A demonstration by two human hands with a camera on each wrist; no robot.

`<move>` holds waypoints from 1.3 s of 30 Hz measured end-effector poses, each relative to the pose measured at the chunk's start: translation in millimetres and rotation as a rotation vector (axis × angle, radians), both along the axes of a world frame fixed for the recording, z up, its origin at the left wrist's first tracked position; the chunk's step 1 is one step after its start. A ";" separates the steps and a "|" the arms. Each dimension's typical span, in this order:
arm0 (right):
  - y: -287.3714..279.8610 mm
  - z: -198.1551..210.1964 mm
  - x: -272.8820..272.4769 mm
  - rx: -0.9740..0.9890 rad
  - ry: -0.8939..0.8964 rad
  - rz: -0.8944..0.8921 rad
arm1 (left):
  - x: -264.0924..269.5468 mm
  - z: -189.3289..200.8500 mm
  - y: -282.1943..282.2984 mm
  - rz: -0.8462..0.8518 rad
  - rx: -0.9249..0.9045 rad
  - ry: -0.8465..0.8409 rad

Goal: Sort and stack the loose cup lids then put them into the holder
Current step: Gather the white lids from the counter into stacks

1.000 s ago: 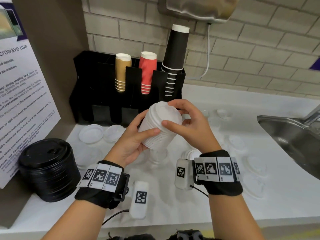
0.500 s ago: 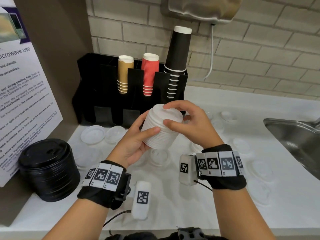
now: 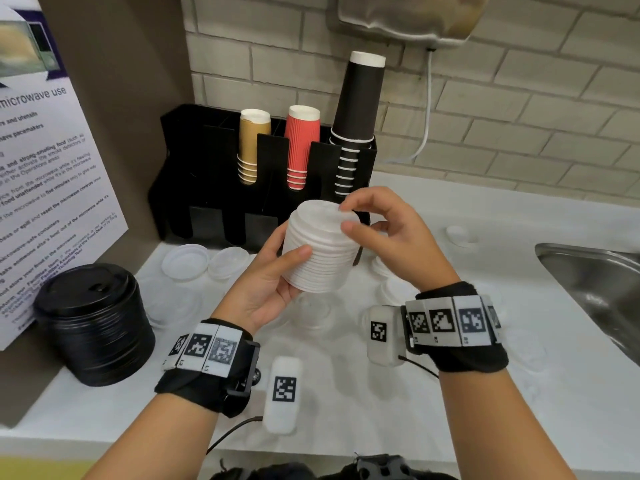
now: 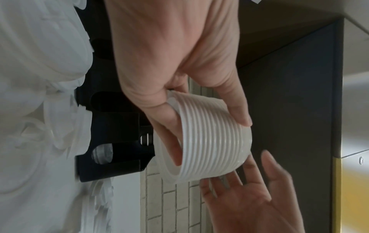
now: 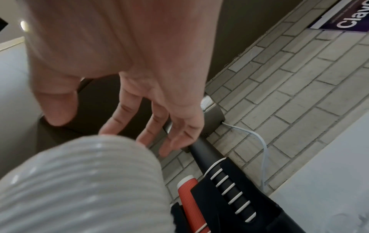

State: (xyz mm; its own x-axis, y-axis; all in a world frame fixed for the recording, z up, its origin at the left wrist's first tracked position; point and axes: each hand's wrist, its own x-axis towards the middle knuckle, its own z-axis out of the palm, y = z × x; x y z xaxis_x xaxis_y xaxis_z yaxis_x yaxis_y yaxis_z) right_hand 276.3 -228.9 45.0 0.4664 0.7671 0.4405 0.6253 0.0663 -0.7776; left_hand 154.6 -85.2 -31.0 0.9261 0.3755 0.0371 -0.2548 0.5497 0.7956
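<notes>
Left hand: your left hand [image 3: 268,289] is gripping the white stack [image 3: 320,247] of lids, thumb across the ribbed side, fingers curled behind and under it, as the left wrist view shows.
Right hand: your right hand [image 3: 388,233] is hovering loosely spread at the top of the stack, fingertips [image 3: 348,206] touching the upper rim; it is not gripping anything.
Stack: you are holding it tilted in the air above the counter [image 3: 433,393], just in front of the black holder [image 3: 194,174].
Loose lids: clear lids [image 3: 185,262] are lying scattered on the counter, some right below your hands.
Black stack: black lids [image 3: 93,323] are sitting in a pile at the counter's left, not yet in the holder.
Risk, splitting: you are supporting a tall nested stack mostly from one side; if your thumb is slackening, the top lids are likely to slide off the tilted column.
Risk, squeezing: thin plastic is probably flexing under a hard pinch, so lids may pop apart or jam crooked.
Risk, holder: the cups [image 3: 301,147] are standing tall in the upper slots; swinging the stack in carelessly could knock them.
Risk, slot: the lower openings look narrow, so an uneven stack is likely to catch on the edge.
Risk, sink: the sink [image 3: 595,282] is lying near on the right, where a dropped lid could roll.
</notes>
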 end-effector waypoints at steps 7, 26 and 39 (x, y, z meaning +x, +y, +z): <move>-20.4 -6.3 37.5 -0.616 -0.210 0.023 | -6.3 3.1 6.2 0.053 -0.062 -0.052; 7.2 -47.6 38.4 -1.238 -0.585 -0.023 | -17.0 18.2 27.1 0.064 0.036 -0.069; -0.1 -77.2 27.9 -1.592 -0.803 0.096 | -15.4 19.9 41.5 -0.015 -0.031 -0.082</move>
State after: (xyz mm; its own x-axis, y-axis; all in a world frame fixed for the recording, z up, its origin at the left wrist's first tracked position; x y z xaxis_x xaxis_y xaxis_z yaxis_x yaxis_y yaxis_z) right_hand 304.2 -229.0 -32.1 0.4638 0.6467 -0.6055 0.8855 -0.3153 0.3414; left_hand 139.2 -43.7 -11.2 0.9258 0.3641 0.1013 -0.3099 0.5779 0.7550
